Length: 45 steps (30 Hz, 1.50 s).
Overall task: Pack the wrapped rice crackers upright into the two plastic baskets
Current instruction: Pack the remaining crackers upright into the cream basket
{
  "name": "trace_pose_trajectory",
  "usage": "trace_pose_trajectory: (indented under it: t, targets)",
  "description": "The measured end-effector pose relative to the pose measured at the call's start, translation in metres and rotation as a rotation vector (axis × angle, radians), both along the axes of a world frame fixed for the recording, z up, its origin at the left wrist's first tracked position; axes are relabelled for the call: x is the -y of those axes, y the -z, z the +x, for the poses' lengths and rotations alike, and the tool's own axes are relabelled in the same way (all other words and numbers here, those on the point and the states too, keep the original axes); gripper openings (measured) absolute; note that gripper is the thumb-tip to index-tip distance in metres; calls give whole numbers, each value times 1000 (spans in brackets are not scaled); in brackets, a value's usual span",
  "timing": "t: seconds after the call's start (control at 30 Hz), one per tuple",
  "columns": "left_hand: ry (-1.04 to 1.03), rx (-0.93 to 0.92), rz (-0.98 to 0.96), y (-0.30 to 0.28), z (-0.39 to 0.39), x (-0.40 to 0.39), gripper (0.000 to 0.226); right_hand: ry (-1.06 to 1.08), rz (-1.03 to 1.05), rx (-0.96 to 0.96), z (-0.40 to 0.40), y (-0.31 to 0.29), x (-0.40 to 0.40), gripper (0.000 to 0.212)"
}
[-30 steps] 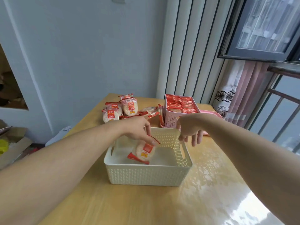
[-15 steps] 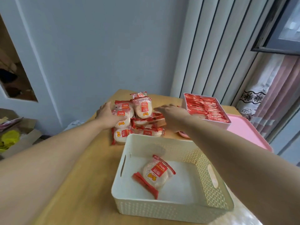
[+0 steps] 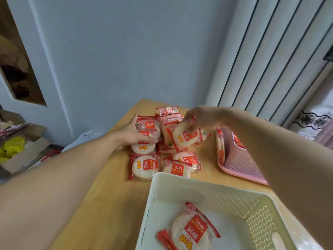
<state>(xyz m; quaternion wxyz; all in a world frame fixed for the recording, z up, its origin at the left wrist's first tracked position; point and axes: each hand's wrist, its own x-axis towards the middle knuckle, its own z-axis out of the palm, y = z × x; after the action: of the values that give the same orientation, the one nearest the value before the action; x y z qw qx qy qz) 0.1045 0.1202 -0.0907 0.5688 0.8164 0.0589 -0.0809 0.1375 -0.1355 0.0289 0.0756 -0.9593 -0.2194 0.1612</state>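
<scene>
The left hand (image 3: 132,135) grips stacked crackers (image 3: 148,129) in the far worktop (image 3: 111,195) pile; the right hand (image 3: 200,120) pinches a lifted cracker (image 3: 185,138). One packet (image 3: 192,233) lies flat in the near white basket (image 3: 234,197).

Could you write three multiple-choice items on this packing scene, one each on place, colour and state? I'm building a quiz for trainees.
1. Where does the white basket stand?
A. nearer the camera than the cracker pile
B. behind the pile
C. on the floor

2. What colour is the other basket?
A. blue
B. pink
C. green

3. What is the right hand doing?
A. resting flat on the table
B. holding a cup
C. holding a wrapped cracker above the pile

Answers: 1 A, it sits in the foreground before the pile. 2 B, its walls are pink. 3 C, fingers curl over a lifted packet.
</scene>
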Motion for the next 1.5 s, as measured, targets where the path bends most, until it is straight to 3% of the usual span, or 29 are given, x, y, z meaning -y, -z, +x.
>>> trace_pose_trajectory:
  t: [0.07,0.13,0.2,0.37,0.47,0.57,0.67,0.77,0.8,0.9,0.97,1.07,1.1,1.2,1.27,1.33,1.4,1.47,1.5]
  targets:
    - [-8,0,-30,-1,0,1,152,122,98,-39,16,24,-2,85]
    - [-17,20,-27,0,0,3,112,241,233,-185,27,43,0,137]
    - [-40,42,-42,1,0,5,96,273,403,-341,36,57,-1,158]
    - [-55,80,-47,2,0,8,97,184,634,-447,40,59,-16,140]
    - [-60,94,-11,-2,-2,12,103,177,615,-466,37,53,-22,126]
    - [-91,120,-28,-1,-1,14,118,136,475,-513,32,49,-20,99]
    - [-84,99,-53,-1,-5,18,135,144,493,-502,22,52,-15,94]
    - [-51,108,-40,2,-12,23,91,146,571,-453,6,59,-15,107]
    - [-65,121,-47,4,-13,23,87,136,594,-429,2,61,-15,115]
    - [-105,215,-70,-10,-21,30,108,117,673,-319,-10,55,-11,127]
    - [-140,304,-80,-33,-29,40,98,110,730,-222,-20,37,-4,131]
    - [-162,374,-85,-75,-44,54,117,70,734,-142,-42,-4,10,128]
    - [-146,389,-93,-85,-51,56,113,53,704,-122,-51,-18,16,125]
    - [-9,300,-209,-108,-83,66,56,18,614,-120,-91,-56,48,120]
    - [108,206,-304,-116,-110,73,35,-11,560,-159,-124,-70,69,120]
    - [165,120,-390,-116,-128,73,35,-47,532,-210,-153,-74,87,116]
    - [192,51,-451,-113,-143,69,50,-67,534,-242,-179,-69,101,115]
    - [248,27,-396,-105,-155,69,67,-88,512,-218,-197,-57,107,117]
    - [293,21,-327,-102,-163,72,65,-107,482,-194,-207,-50,108,117]
